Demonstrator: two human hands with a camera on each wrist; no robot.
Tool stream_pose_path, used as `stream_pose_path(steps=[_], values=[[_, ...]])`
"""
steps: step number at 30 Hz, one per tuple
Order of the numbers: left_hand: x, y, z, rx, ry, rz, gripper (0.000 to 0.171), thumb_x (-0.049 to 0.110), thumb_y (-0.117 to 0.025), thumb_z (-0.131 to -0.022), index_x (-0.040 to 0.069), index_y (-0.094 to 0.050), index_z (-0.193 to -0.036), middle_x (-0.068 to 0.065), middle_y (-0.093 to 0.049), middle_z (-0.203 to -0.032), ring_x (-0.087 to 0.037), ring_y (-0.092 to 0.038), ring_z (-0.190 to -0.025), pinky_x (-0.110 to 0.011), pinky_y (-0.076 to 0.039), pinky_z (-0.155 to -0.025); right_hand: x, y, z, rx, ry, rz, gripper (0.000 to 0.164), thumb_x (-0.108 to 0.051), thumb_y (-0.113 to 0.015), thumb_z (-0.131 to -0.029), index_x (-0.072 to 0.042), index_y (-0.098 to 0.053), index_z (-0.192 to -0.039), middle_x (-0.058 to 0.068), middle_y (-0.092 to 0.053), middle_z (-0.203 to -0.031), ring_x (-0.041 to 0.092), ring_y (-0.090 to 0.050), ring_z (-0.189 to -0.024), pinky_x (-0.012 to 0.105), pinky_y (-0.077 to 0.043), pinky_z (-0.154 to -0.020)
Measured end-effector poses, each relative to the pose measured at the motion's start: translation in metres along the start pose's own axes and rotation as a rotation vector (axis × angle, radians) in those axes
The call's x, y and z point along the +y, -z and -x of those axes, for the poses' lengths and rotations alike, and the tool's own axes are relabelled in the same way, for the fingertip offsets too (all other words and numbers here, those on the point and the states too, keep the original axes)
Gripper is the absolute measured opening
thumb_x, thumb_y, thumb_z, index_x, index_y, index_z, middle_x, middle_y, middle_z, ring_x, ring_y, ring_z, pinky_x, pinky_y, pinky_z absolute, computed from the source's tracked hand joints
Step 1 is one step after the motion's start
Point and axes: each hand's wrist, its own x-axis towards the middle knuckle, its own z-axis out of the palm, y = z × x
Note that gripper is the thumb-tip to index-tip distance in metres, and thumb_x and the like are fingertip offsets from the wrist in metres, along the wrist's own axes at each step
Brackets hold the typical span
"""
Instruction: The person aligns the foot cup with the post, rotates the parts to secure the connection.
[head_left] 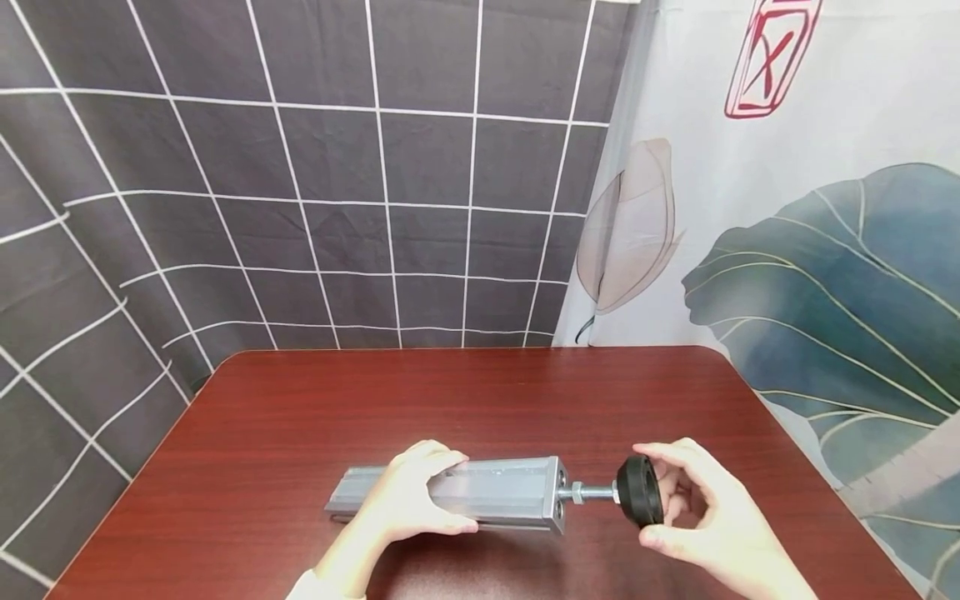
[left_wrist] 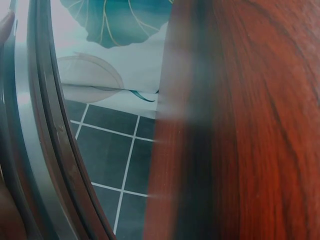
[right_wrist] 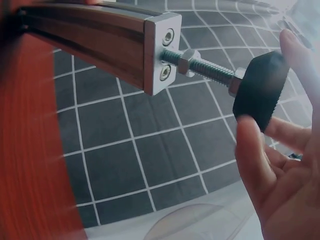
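Note:
A silver aluminium profile (head_left: 502, 487) lies lengthwise over the table, with my left hand (head_left: 416, 496) gripping it across its width. In the left wrist view the grooved side of the profile (left_wrist: 42, 125) runs down the left edge. From its right end plate (right_wrist: 164, 55), fastened with two socket screws, a threaded rod (right_wrist: 212, 71) sticks out with a hex nut (right_wrist: 188, 62) on it. The rod ends in a round black levelling foot (head_left: 640, 492). My right hand (head_left: 708, 508) pinches the foot's rim between thumb and fingers; the right wrist view shows this grip closely.
The dark red wooden table (head_left: 450, 392) has rounded back corners. Behind it hangs a grey curtain (head_left: 427, 158) with a white grid, and to the right a white curtain (head_left: 697, 192) with leaf drawings. Table surface extends behind and to the left of the profile.

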Motion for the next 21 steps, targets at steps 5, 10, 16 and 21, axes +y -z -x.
stream_pose_path(steps=[5, 10, 16, 21], values=[[-0.0033, -0.0001, -0.0007, 0.022, -0.038, 0.016, 0.064, 0.047, -0.086, -0.053, 0.014, -0.069, -0.105, 0.01, -0.058, -0.093, -0.008, -0.054, -0.087, -0.028, -0.046, -0.076, -0.008, 0.0096, 0.0007, -0.185, -0.01, -0.13, 0.084, 0.014, -0.072, -0.07, 0.001, -0.031, -0.142, -0.001, -0.032, -0.134, 0.012, -0.057, -0.071, 0.026, -0.052, -0.057], [-0.0033, 0.001, -0.0009, 0.032, -0.043, 0.015, 0.064, 0.047, -0.087, -0.053, 0.015, -0.069, -0.106, 0.01, -0.058, -0.093, -0.008, -0.055, -0.087, -0.028, -0.047, -0.076, -0.01, 0.0086, 0.0002, -0.188, 0.014, -0.138, 0.083, 0.014, -0.072, -0.071, 0.002, -0.03, -0.142, 0.0, -0.033, -0.131, 0.011, -0.057, -0.068, 0.025, -0.05, -0.054], [-0.001, 0.0008, 0.0002, 0.012, -0.017, 0.003, 0.064, 0.048, -0.086, -0.053, 0.016, -0.069, -0.106, 0.01, -0.058, -0.094, -0.009, -0.054, -0.088, -0.028, -0.047, -0.076, -0.0076, 0.0024, -0.0013, -0.03, -0.029, 0.036, 0.078, 0.003, -0.083, -0.062, -0.006, -0.049, -0.132, -0.007, -0.046, -0.1, 0.009, -0.052, -0.061, 0.024, -0.044, -0.046], [-0.0026, -0.0008, 0.0005, 0.011, -0.028, 0.013, 0.064, 0.049, -0.086, -0.054, 0.016, -0.069, -0.106, 0.01, -0.058, -0.094, -0.008, -0.054, -0.087, -0.028, -0.046, -0.076, -0.0058, 0.0025, -0.0007, -0.05, -0.013, -0.001, 0.077, 0.005, -0.081, -0.063, -0.005, -0.048, -0.131, -0.005, -0.045, -0.108, 0.01, -0.052, -0.064, 0.025, -0.045, -0.049]])
